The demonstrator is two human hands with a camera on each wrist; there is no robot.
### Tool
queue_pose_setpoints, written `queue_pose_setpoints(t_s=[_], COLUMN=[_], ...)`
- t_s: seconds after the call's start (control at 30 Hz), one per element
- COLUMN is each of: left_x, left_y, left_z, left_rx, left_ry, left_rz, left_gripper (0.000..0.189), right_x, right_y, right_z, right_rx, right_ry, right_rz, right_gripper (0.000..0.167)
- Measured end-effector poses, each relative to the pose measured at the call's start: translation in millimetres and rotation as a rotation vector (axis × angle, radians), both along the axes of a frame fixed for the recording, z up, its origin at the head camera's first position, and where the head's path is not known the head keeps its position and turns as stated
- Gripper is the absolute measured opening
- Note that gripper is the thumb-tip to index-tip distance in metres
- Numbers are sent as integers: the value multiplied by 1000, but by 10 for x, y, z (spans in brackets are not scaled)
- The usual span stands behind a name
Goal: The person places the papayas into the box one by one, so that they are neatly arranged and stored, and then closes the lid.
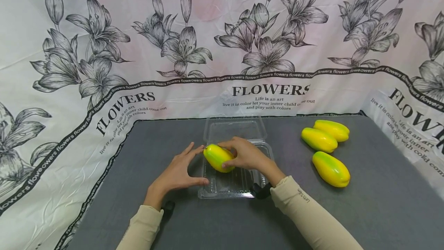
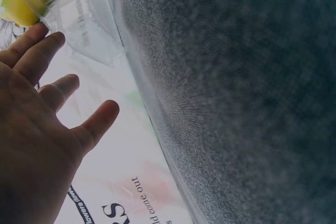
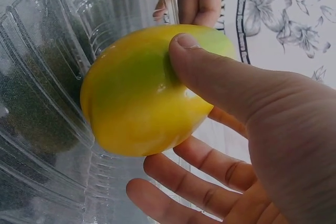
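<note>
My right hand (image 1: 248, 154) holds a yellow-green papaya (image 1: 216, 158) over a clear plastic clamshell box (image 1: 222, 195). In the right wrist view the thumb presses on one side of the papaya (image 3: 142, 98), and fingers support it from the other. The box stands with its lid (image 1: 236, 128) folded back toward the wall. At the box's left side is my left hand (image 1: 175, 174), its fingers spread and nothing gripped. Its index fingertip is right by the stem end of the papaya, and its thumb points at the box's left wall.
To the right of the box, several more things share the grey tabletop (image 1: 284, 215): one papaya (image 1: 331, 169) nearer me and two others, a papaya (image 1: 319, 139) and a papaya (image 1: 332, 130), side by side behind. A flower-printed cloth (image 1: 194, 99) borders the table at the back and sides.
</note>
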State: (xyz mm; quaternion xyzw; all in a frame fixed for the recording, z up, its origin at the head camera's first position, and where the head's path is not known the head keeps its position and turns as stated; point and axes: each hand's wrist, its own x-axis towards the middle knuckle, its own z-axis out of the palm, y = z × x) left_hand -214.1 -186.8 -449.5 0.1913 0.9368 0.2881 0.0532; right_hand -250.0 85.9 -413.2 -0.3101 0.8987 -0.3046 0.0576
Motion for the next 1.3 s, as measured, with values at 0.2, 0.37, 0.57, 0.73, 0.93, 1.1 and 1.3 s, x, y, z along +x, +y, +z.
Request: queue_pose_setpoints(t_s=[0.2,0.37,0.57,0.73,0.93,1.1,1.3], left_x=[-1,7,16,18,24,20,26], left_y=[7,23,41,36,31,30,28], left_z=[8,22,26,24,25,18,19], left_rx=[-6,-7,-11,-13,-7,0,4], left_ry=[10,14,20,18,20,27,30], left_rz=[-6,-7,3,4,-1,-7,-11], left_gripper=[107,106,106,105,104,104,106], right_x=[-2,8,15,23,82,110,158], right_y=[15,22,48,101,243,414,626], right_z=[14,28,57,80,125,136,150], right_rx=[15,25,30,36,-3,-25,-72], right_ry=[11,16,12,2,-58,-57,-22], right_rz=[4,9,13,22,16,-3,-30], right_gripper=[69,69,70,70,71,73,72])
